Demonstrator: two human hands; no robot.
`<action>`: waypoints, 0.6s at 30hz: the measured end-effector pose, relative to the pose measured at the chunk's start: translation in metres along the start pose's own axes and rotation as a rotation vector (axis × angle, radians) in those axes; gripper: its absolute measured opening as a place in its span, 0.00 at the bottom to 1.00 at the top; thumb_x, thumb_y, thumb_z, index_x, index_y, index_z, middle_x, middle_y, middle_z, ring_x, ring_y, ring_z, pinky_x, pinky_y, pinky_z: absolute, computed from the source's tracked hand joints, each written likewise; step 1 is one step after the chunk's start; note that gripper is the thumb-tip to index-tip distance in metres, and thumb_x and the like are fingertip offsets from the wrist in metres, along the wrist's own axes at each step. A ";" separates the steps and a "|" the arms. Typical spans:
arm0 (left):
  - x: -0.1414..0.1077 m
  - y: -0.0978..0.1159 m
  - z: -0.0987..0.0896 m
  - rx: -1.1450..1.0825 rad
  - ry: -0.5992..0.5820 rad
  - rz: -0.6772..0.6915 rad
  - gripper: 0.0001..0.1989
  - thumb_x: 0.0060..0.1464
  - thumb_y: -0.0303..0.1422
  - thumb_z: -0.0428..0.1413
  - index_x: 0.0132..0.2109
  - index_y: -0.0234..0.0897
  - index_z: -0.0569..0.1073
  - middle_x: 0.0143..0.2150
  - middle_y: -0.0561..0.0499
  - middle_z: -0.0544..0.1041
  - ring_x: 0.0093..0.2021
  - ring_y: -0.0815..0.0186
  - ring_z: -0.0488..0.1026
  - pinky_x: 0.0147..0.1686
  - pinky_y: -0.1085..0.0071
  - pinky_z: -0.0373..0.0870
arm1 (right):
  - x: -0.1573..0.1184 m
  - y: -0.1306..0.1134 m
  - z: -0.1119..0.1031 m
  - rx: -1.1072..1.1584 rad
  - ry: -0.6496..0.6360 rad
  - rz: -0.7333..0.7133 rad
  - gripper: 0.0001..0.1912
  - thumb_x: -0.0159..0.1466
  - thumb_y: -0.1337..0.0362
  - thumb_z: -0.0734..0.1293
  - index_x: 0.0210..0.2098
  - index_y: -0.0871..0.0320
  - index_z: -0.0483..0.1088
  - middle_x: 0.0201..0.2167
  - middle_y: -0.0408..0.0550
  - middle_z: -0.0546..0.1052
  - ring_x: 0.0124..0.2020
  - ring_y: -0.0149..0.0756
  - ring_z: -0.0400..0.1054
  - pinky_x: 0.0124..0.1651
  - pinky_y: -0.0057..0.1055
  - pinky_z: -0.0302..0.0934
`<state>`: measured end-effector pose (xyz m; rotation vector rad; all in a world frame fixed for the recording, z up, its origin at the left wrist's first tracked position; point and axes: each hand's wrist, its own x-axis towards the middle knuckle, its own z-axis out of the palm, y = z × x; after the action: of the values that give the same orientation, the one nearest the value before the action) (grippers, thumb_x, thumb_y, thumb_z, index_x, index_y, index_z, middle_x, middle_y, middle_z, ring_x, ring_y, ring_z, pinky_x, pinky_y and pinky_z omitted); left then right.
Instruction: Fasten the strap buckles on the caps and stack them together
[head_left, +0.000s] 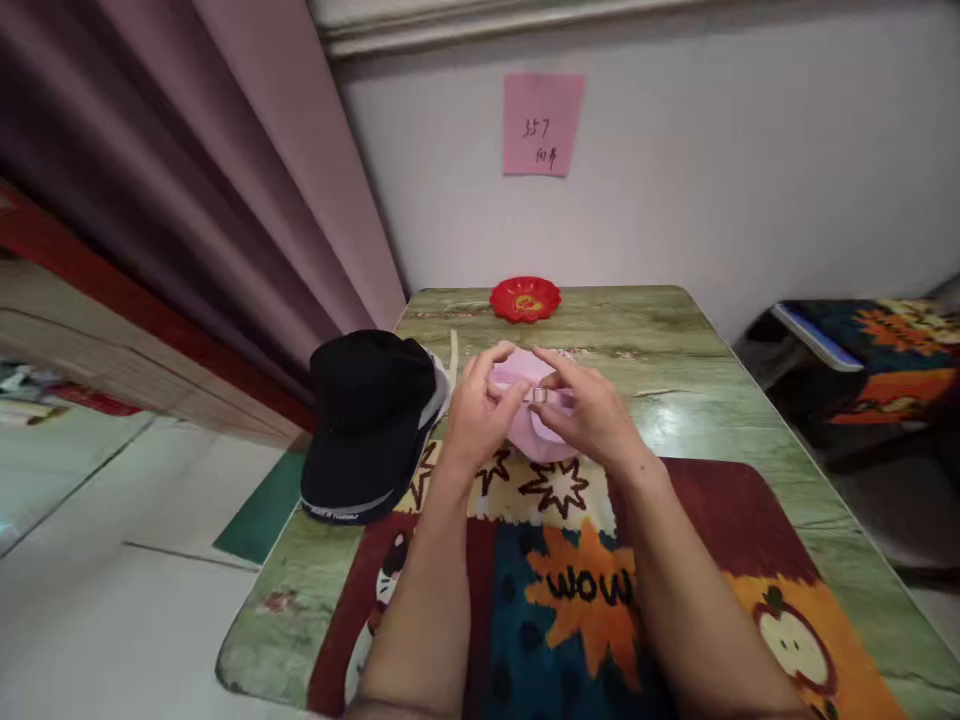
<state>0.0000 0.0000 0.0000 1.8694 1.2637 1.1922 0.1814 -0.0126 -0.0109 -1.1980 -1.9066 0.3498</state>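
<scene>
A pink cap [536, 438] sits at the middle of the table, between my hands, with its strap and a small metal buckle [538, 395] turned toward me. My left hand [484, 405] pinches the strap from the left, thumb and fingers closed on it. From the right, my right hand [589, 405] grips the strap beside the buckle between thumb and fingers. Part of the cap is hidden behind both hands. To the left of my left hand lies a black cap [360, 400], apparently stacked on other headwear with a grey edge; a pale strap [454, 355] sticks up beside it.
The green marbled table [750, 420] carries a colourful mat [517, 580] under my forearms. A red scalloped dish [525, 300] stands at the back, near the wall with a pink note [542, 125]. A purple curtain [300, 200] hangs on the left. A stool [885, 350] is at the right.
</scene>
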 end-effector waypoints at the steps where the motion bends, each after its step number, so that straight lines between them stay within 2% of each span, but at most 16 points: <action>1: 0.000 0.001 0.001 0.007 -0.066 0.011 0.21 0.60 0.36 0.57 0.59 0.40 0.72 0.58 0.45 0.75 0.34 0.69 0.74 0.38 0.71 0.72 | 0.000 0.000 0.000 0.006 0.002 0.000 0.33 0.62 0.66 0.69 0.66 0.51 0.64 0.41 0.46 0.81 0.43 0.41 0.73 0.51 0.38 0.66; 4: -0.001 0.001 0.002 0.003 -0.191 0.017 0.14 0.61 0.36 0.56 0.51 0.39 0.78 0.50 0.47 0.79 0.39 0.65 0.76 0.40 0.70 0.72 | 0.000 -0.002 -0.003 0.050 -0.023 0.019 0.34 0.62 0.66 0.68 0.67 0.49 0.62 0.41 0.45 0.81 0.44 0.41 0.74 0.50 0.38 0.66; 8: 0.000 -0.002 0.001 -0.066 -0.196 -0.033 0.10 0.59 0.36 0.58 0.43 0.38 0.80 0.43 0.48 0.79 0.37 0.65 0.75 0.37 0.71 0.71 | 0.000 -0.003 -0.012 0.162 -0.124 0.090 0.30 0.61 0.65 0.69 0.64 0.52 0.67 0.43 0.47 0.82 0.41 0.40 0.75 0.46 0.35 0.66; 10: 0.000 -0.003 0.000 -0.125 -0.181 -0.071 0.08 0.58 0.37 0.59 0.40 0.37 0.79 0.39 0.49 0.78 0.34 0.67 0.73 0.34 0.72 0.69 | 0.000 -0.003 -0.018 0.188 -0.163 0.154 0.23 0.63 0.62 0.68 0.58 0.54 0.72 0.42 0.48 0.82 0.37 0.38 0.74 0.42 0.33 0.65; 13: 0.000 -0.004 -0.001 -0.244 -0.190 -0.129 0.08 0.56 0.37 0.60 0.37 0.36 0.77 0.32 0.53 0.75 0.28 0.70 0.69 0.29 0.74 0.66 | 0.000 -0.002 -0.022 0.161 -0.197 0.248 0.13 0.65 0.58 0.66 0.43 0.55 0.79 0.32 0.46 0.81 0.31 0.36 0.71 0.36 0.31 0.60; 15: -0.001 -0.003 -0.002 -0.326 -0.219 -0.165 0.09 0.56 0.38 0.59 0.37 0.36 0.76 0.28 0.55 0.72 0.25 0.72 0.66 0.26 0.75 0.63 | 0.000 -0.001 -0.023 0.139 -0.203 0.268 0.12 0.66 0.57 0.65 0.36 0.55 0.79 0.27 0.43 0.78 0.28 0.34 0.67 0.33 0.31 0.56; 18: -0.001 -0.004 -0.001 -0.386 -0.220 -0.204 0.10 0.56 0.38 0.59 0.37 0.36 0.75 0.25 0.57 0.69 0.23 0.73 0.63 0.25 0.76 0.61 | 0.001 -0.002 -0.021 0.128 -0.168 0.276 0.12 0.65 0.58 0.65 0.32 0.56 0.77 0.22 0.41 0.73 0.24 0.31 0.60 0.30 0.30 0.51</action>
<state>-0.0027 0.0006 -0.0036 1.5035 0.9946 1.0072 0.1965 -0.0167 0.0035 -1.3834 -1.8283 0.7305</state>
